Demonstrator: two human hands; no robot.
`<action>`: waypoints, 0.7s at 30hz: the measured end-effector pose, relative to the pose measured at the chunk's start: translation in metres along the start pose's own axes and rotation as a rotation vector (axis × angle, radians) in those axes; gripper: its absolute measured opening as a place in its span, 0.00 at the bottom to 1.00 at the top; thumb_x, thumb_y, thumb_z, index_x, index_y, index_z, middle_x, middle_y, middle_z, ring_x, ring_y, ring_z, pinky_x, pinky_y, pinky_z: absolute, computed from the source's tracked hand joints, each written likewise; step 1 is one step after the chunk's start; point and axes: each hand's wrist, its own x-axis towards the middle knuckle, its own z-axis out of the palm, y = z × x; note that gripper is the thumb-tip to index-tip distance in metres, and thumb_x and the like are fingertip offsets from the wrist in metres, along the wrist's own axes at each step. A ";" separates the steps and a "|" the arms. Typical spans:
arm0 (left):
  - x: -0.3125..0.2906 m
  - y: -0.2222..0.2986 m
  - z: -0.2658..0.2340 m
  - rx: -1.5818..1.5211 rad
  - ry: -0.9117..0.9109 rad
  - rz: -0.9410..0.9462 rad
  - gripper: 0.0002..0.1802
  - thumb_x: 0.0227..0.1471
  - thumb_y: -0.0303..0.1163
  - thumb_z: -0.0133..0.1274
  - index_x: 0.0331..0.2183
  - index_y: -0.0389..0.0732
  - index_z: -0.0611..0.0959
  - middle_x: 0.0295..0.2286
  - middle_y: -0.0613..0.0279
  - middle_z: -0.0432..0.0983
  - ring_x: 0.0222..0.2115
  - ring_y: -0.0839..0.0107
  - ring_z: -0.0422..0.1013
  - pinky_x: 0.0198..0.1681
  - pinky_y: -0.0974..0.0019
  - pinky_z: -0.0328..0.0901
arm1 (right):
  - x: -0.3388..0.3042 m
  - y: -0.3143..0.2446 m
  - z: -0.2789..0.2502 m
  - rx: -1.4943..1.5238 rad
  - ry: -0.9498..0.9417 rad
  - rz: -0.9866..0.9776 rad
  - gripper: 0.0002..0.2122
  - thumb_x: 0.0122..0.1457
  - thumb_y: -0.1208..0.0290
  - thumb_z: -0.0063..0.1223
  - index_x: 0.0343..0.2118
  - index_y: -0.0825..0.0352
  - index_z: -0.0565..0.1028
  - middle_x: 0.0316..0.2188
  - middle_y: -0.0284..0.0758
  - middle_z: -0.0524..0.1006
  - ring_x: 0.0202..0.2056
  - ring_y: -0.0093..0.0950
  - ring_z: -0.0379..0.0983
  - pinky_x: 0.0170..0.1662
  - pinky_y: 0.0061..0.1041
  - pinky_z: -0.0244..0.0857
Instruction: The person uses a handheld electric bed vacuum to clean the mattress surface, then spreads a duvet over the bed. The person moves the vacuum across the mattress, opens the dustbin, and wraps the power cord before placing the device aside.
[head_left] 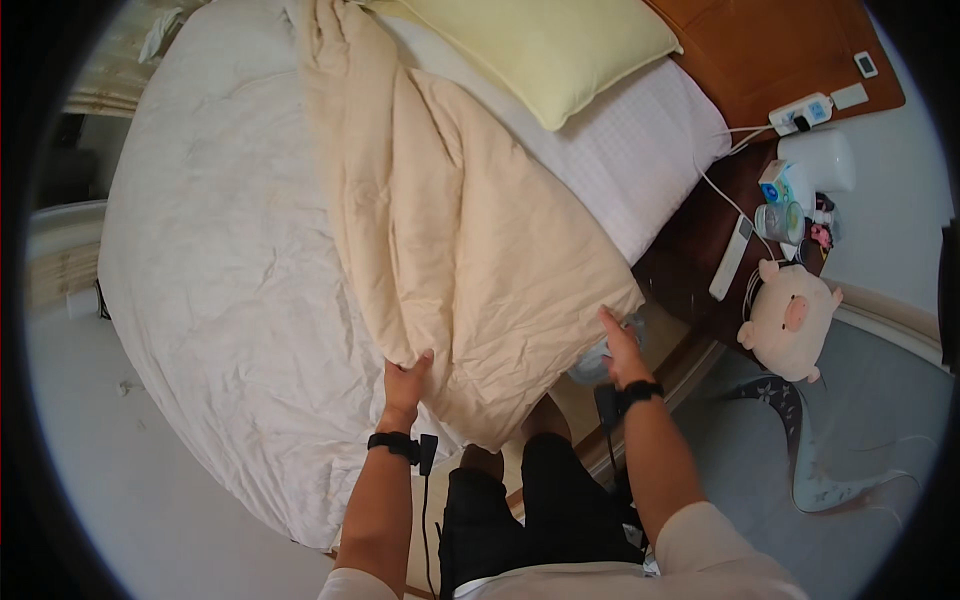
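Note:
A cream quilt (pixel 510 240) lies folded over the right part of the bed, its near end bunched toward me. My left hand (pixel 407 385) is closed on the quilt's near edge, thumb on top. At the quilt's right corner, my right hand (pixel 622 350) pinches the fabric between thumb and fingers. Left of the folds spreads a white bedcover (pixel 230 250), wrinkled across the mattress. Beyond the quilt, a pale yellow pillow (pixel 560 60) rests on the white sheet (pixel 630 150). The fingers beneath the fabric are partly hidden.
A dark bedside table (pixel 690 270) at the right bears a power strip (pixel 732 258), a glass jar (pixel 778 222), a white cylinder (pixel 820 160) and cables. A pink pig plush (pixel 795 320) sits at its near end. The brown headboard (pixel 780 50) stands at the far right.

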 end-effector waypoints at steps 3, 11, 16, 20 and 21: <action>-0.009 0.039 -0.002 -0.603 -0.301 -0.076 0.31 0.55 0.27 0.65 0.58 0.31 0.74 0.52 0.53 0.78 0.51 0.59 0.76 0.56 0.56 0.71 | 0.033 -0.005 0.001 0.324 -0.200 0.228 0.30 0.60 0.61 0.70 0.61 0.69 0.71 0.55 0.41 0.78 0.48 0.39 0.80 0.52 0.38 0.74; -0.030 0.064 -0.071 -1.134 -0.295 -0.130 0.30 0.62 0.29 0.58 0.63 0.36 0.70 0.54 0.50 0.76 0.56 0.53 0.73 0.59 0.44 0.71 | 0.022 -0.021 -0.049 0.399 -0.087 -0.261 0.21 0.64 0.63 0.66 0.54 0.70 0.75 0.48 0.37 0.81 0.47 0.31 0.78 0.50 0.34 0.73; -0.052 -0.036 0.006 -0.545 -0.153 -0.479 0.32 0.59 0.32 0.64 0.60 0.31 0.73 0.51 0.56 0.78 0.52 0.66 0.73 0.57 0.62 0.68 | 0.066 -0.009 -0.054 -0.784 0.267 -0.285 0.18 0.71 0.57 0.54 0.49 0.71 0.76 0.46 0.36 0.82 0.44 0.31 0.79 0.49 0.31 0.72; -0.063 -0.046 0.014 -0.523 -0.356 -0.224 0.30 0.56 0.26 0.64 0.58 0.30 0.75 0.50 0.53 0.80 0.50 0.64 0.76 0.56 0.60 0.69 | 0.069 -0.043 -0.046 0.078 0.287 -0.470 0.16 0.75 0.60 0.44 0.48 0.70 0.76 0.46 0.39 0.81 0.41 0.34 0.79 0.48 0.32 0.72; -0.066 -0.041 0.011 -0.579 -0.391 -0.135 0.29 0.56 0.25 0.64 0.58 0.30 0.75 0.50 0.53 0.80 0.49 0.64 0.77 0.56 0.61 0.70 | 0.065 -0.058 -0.052 0.271 0.189 -0.580 0.17 0.76 0.58 0.43 0.47 0.70 0.75 0.44 0.39 0.81 0.40 0.32 0.79 0.47 0.33 0.73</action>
